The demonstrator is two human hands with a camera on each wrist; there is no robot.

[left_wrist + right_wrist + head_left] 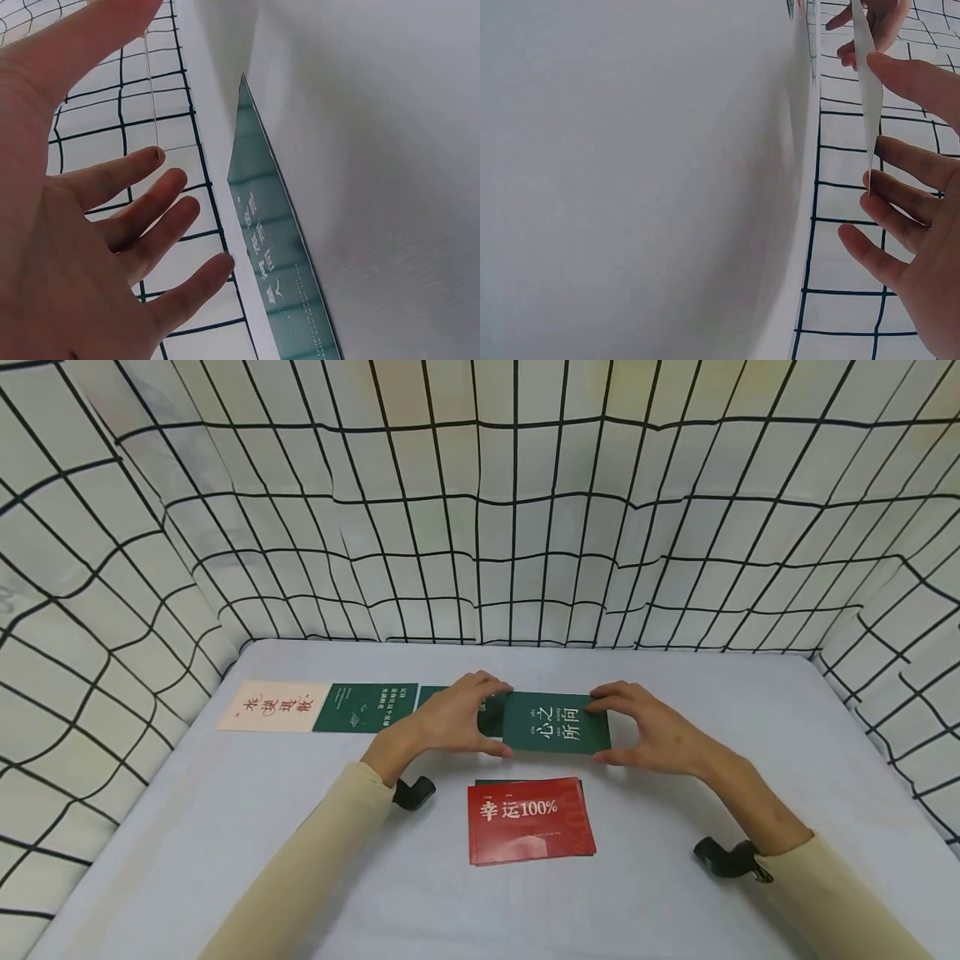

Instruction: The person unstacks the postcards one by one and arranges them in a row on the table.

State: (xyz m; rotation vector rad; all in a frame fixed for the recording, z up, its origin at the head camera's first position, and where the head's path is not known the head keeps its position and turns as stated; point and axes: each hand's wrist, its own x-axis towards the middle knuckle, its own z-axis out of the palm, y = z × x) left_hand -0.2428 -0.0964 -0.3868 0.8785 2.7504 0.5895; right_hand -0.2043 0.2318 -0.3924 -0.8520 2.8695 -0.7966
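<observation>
A green card (555, 723) with white Chinese characters is held between both hands, a little above the white table. My left hand (450, 718) pinches its left end, the thumb at the near corner and fingertips at the far one. At the right end my right hand (667, 735) grips the card between thumb and fingers. In the right wrist view the card (868, 97) appears nearly edge-on, pale side showing. Under my left hand lies another green card (262, 217), partly hidden in the head view.
Left of the hands, a pink card (273, 706) and a green card (365, 707) lie in a row. Nearer me is a small pile topped by a red card (531, 821), green edges peeking out. Black netting (517, 527) over white cloth encloses the white table (637, 877).
</observation>
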